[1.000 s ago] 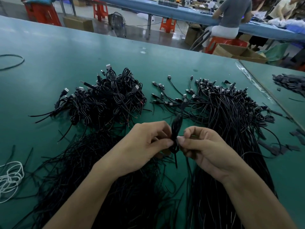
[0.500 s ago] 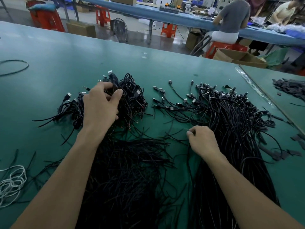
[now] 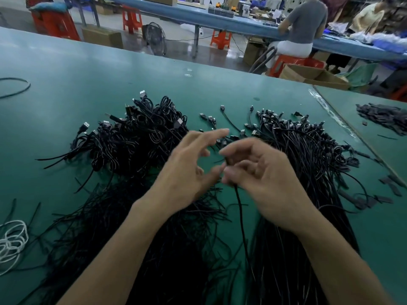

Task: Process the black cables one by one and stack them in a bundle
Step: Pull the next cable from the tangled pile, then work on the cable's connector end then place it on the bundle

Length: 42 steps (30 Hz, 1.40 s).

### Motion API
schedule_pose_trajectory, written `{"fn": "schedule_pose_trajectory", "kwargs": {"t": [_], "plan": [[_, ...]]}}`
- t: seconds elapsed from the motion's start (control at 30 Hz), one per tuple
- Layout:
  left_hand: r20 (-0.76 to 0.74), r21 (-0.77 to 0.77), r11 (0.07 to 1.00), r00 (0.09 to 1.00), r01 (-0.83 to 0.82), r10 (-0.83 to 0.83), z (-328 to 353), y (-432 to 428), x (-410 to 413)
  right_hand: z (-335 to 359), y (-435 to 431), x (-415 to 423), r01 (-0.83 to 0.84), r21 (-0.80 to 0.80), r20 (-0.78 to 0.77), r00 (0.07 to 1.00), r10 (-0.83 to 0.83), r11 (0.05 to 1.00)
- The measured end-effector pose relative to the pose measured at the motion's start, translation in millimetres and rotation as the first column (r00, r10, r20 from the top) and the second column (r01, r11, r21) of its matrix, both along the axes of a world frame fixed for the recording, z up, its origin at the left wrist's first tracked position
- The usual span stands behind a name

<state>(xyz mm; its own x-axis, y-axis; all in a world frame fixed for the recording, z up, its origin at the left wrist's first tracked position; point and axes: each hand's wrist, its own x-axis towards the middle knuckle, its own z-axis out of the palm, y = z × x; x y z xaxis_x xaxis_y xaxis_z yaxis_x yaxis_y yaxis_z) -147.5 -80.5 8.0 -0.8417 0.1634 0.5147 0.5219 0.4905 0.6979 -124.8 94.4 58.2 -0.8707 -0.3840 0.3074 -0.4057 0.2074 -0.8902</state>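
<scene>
Both hands meet over the middle of the green tabletop [image 3: 88, 69], blurred by motion. The left hand [image 3: 187, 170] is spread wide and holds nothing, its forefinger stretched toward 1 o'clock and its thumb reaching to the right hand. The right hand [image 3: 264, 179] has its fingers curled and pinches one black cable [image 3: 241, 216] near its upper end; the cable hangs from the fingers and runs toward 6 o'clock, over the tabletop between two dark heaps. How the cable's top end lies inside the fingers cannot be told. At 10 o'clock from the hands sits the bundle [image 3: 141, 137] of coiled black cables, plugs poking out along its far edge. At 2 o'clock spreads the loose heap [image 3: 308, 150] of straight cables, plugs fanned toward 12 and tails running under the right forearm toward 5. At 7 o'clock, under the left forearm, lies a mat of thin black strands [image 3: 123, 227]. A white cord [image 3: 11, 241] is coiled at 8 o'clock by the picture's edge, and a black loop [image 3: 15, 86] lies at 10 o'clock, well apart. At 2 o'clock, on the adjoining tabletop, lies a pile of dark flat pieces [image 3: 383, 117]. Beyond, at 1 o'clock, a person [image 3: 306, 20] sits on a red stool at another bench.
</scene>
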Motion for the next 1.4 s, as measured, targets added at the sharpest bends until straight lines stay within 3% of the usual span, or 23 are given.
{"fn": "schedule_pose_trajectory", "kwargs": {"t": [0.07,0.13,0.2,0.27,0.43,0.57,0.7,0.8,0.87,0.93,1.0,1.03,1.07,1.13,1.23,1.3,1.4], "plan": [[0.008,-0.054,0.998,1.000,0.027,-0.027,-4,5,0,7,-6,20,-0.195,-0.007,0.040,0.980,0.196,0.981],[0.007,0.087,0.996,1.000,-0.025,0.024,-7,7,3,6,-4,29,-0.201,0.066,0.009,0.980,0.200,0.977],[0.047,0.249,0.959,0.991,-0.132,0.124,-8,6,6,3,3,28,-0.083,0.091,-0.032,0.996,0.086,0.992],[0.044,0.256,0.943,0.977,-0.214,0.210,-9,0,7,-2,11,21,0.111,0.082,-0.029,0.994,-0.109,0.990],[0.103,0.185,0.976,0.990,-0.112,0.094,-1,-9,14,-16,28,4,0.428,0.093,-0.050,0.904,-0.425,0.899],[0.332,0.015,1.000,0.943,-0.006,0.000,5,-13,20,-16,32,-2,0.548,-0.045,0.041,0.836,-0.547,0.835],[0.496,-0.079,0.994,0.868,0.082,-0.032,12,-18,22,-6,37,-11,0.632,-0.321,0.237,0.774,-0.587,0.705],[0.511,0.005,0.985,0.846,0.175,-0.153,21,-18,27,-4,43,-20,0.669,-0.363,0.322,0.743,-0.586,0.649],[0.542,0.167,0.916,0.742,0.364,-0.394,28,-19,34,-11,45,-25,0.660,-0.255,0.318,0.747,-0.584,0.707],[0.515,0.413,0.730,0.522,0.544,-0.680,37,-19,44,-22,42,-26,0.588,-0.103,0.276,0.792,-0.545,0.802],[0.341,0.697,0.479,0.340,0.534,-0.876,42,-14,51,-33,33,-24,0.440,0.056,0.209,0.872,-0.442,0.896],[0.254,0.800,0.391,0.333,0.456,-0.908,44,-10,52,-38,28,-22,0.355,0.138,0.177,0.910,-0.376,0.924],[0.201,0.865,0.350,0.391,0.359,-0.898,45,-5,51,-44,23,-19,0.265,0.216,0.157,0.940,-0.301,0.940],[0.181,0.917,0.360,0.622,0.174,-0.762,40,3,44,-51,15,-10,0.052,0.314,0.194,0.974,-0.118,0.948],[0.251,0.880,0.474,0.873,-0.025,-0.418,21,6,29,-50,13,3,-0.135,0.374,0.256,0.966,0.038,0.918],[0.305,0.793,0.599,0.923,-0.109,-0.236,7,5,22,-41,14,9,-0.123,0.353,0.236,0.971,0.038,0.928],[0.368,0.668,0.729,0.918,-0.150,-0.148,-4,3,18,-23,14,12,-0.024,0.313,0.136,0.991,-0.020,0.949]]}}
